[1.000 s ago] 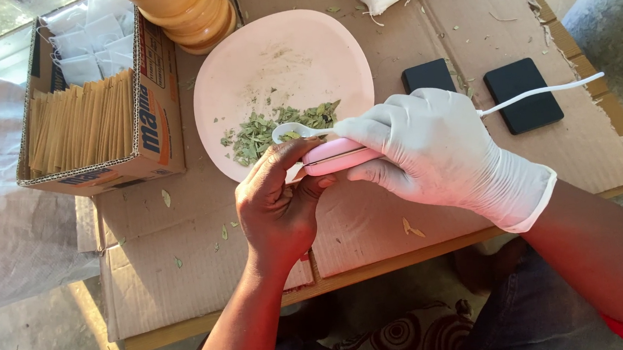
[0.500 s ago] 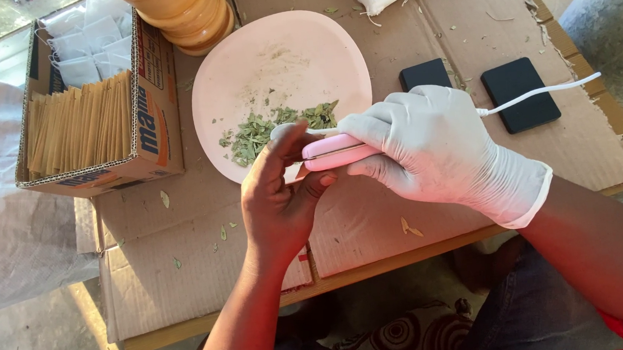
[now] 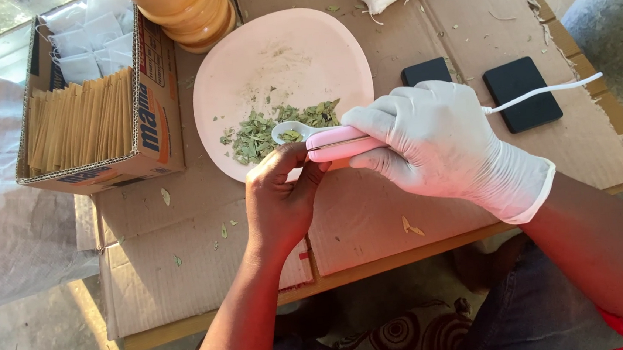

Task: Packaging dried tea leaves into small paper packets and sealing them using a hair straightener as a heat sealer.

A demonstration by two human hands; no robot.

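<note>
White-gloved right hand (image 3: 446, 142) gripping a pink handheld sealer with a white cord (image 3: 342, 142) at the near rim of a round pale pink plate (image 3: 284, 59), small white spoon (image 3: 287, 131) of dried green leaf bits (image 3: 260, 131) on the plate, bare left hand (image 3: 280, 200) just below the plate, fingers curled, pinching at the sealer's tip, what it holds hidden

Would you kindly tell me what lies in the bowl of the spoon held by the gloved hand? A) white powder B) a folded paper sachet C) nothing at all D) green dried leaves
D: the spoon in the gloved right hand carries a bit of green leaf, like the leaf pile on the pink plate.
</note>
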